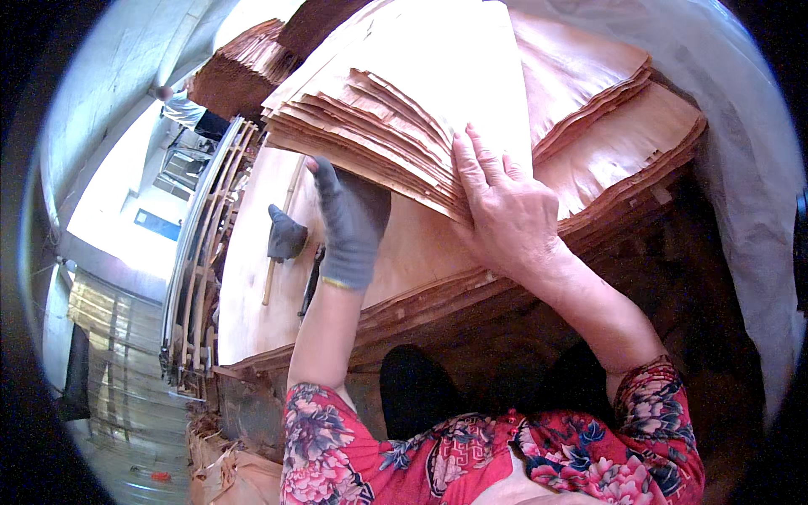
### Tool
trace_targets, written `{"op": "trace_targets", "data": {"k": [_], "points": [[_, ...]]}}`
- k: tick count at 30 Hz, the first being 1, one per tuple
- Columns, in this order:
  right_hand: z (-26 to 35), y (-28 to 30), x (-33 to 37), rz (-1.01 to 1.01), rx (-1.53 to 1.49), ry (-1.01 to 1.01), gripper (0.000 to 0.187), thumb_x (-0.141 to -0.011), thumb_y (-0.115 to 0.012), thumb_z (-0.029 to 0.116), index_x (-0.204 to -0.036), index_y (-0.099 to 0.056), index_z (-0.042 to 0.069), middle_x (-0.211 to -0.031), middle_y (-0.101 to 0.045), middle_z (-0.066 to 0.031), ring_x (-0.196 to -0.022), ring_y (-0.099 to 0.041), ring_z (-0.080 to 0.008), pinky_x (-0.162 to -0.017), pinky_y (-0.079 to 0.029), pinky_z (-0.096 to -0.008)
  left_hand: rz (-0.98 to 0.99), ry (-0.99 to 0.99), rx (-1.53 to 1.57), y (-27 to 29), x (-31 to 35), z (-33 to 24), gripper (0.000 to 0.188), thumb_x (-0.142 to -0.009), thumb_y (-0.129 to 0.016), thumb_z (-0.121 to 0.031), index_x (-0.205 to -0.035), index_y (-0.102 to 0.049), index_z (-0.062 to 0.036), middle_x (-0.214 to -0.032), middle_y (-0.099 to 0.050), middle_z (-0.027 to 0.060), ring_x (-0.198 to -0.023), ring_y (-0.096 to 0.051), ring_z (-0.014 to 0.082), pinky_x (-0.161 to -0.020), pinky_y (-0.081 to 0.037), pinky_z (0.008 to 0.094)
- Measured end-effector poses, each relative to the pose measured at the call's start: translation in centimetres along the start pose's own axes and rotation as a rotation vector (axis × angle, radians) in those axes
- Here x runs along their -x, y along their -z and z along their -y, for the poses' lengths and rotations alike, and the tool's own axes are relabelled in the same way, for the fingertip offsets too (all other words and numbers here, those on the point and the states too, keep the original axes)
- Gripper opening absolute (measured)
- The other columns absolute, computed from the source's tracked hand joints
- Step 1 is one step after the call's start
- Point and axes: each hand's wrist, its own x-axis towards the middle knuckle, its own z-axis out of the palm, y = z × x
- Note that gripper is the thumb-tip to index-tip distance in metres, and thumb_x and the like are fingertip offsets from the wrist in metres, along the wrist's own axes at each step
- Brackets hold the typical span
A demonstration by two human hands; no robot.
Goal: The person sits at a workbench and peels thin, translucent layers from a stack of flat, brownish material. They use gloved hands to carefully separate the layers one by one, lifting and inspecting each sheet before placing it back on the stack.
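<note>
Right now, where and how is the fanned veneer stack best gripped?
Grip the veneer stack by its near edge, probably from the near side and below, thumb on top: it fans into thin steps there, and the gloved left hand seems to reach underneath. The bare right hand, resting on top, could steady it.

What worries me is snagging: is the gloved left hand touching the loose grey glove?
Apart. The head view shows a strip of pale wood between the left hand and the loose grey glove.
</note>
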Motion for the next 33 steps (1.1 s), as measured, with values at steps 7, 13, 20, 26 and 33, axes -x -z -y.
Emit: {"op": "trace_targets", "data": {"k": [7, 13, 20, 26, 33], "points": [[-0.2, -1.7, 0.3, -0.043, 0.052, 0.006, 0.066, -0.069, -0.063, 0.029, -0.126, -0.044, 0.001, -0.127, -0.048, -0.0178, -0.095, -0.057, -0.0439, -0.077, -0.05, -0.0426, 0.007, 0.028, -0.115, -3.3, -2.1, -0.2, 0.076, -0.078, -0.061, -0.05, -0.132, -0.032, -0.0045, -0.127, -0.044, 0.0113, -0.114, -0.047, 0.0243, -0.096, -0.042, 0.0379], [-1.2, -0.9, 0.4, -0.001, 0.006, -0.017, 0.076, -0.068, -0.066, 0.04, -0.128, -0.041, 0.002, -0.13, -0.044, -0.0174, -0.106, -0.051, -0.0442, -0.084, -0.047, -0.0441, -0.049, 0.155, -0.117, -3.8, -3.2, -0.3, 0.042, -0.087, -0.056, -0.019, -0.123, -0.045, 0.001, -0.115, -0.055, 0.0121, -0.102, -0.057, 0.0215, -0.089, -0.048, 0.0335], [-1.9, 0.8, -0.4, 0.064, -0.155, -0.036, 0.087, -0.064, -0.058, 0.064, -0.127, -0.044, 0.006, -0.129, -0.046, -0.0137, -0.111, -0.051, -0.0368, -0.088, -0.046, -0.0387, -0.066, 0.116, -0.101, -2.1, -3.3, 0.6, 0.04, -0.085, -0.057, -0.017, -0.12, -0.046, -0.0016, -0.113, -0.056, 0.0117, -0.101, -0.057, 0.0237, -0.088, -0.048, 0.0364], [-2.2, -0.5, -1.0, -0.109, -0.118, -0.057, 0.046, -0.082, -0.054, 0.042, -0.115, -0.056, 0.011, -0.11, -0.06, -0.0096, -0.091, -0.061, -0.0257, -0.071, -0.051, -0.0324, -0.114, 0.159, 0.003, -1.0, -3.3, 1.8, 0.035, -0.083, -0.059, -0.015, -0.114, -0.05, -0.0008, -0.104, -0.058, 0.0102, -0.094, -0.059, 0.0193, -0.082, -0.051, 0.0307], [-1.4, -0.6, -1.9, -0.087, 0.041, -0.144, 0.037, -0.086, -0.053, 0.032, -0.116, -0.055, 0.011, -0.11, -0.057, -0.0084, -0.081, -0.062, -0.0238, -0.063, -0.051, -0.0323, -0.022, 0.179, 0.053, -0.2, -4.2, 3.0, 0.036, -0.085, -0.057, -0.016, -0.117, -0.048, -0.0016, -0.106, -0.058, 0.009, -0.096, -0.059, 0.0201, -0.083, -0.051, 0.0312]]}}
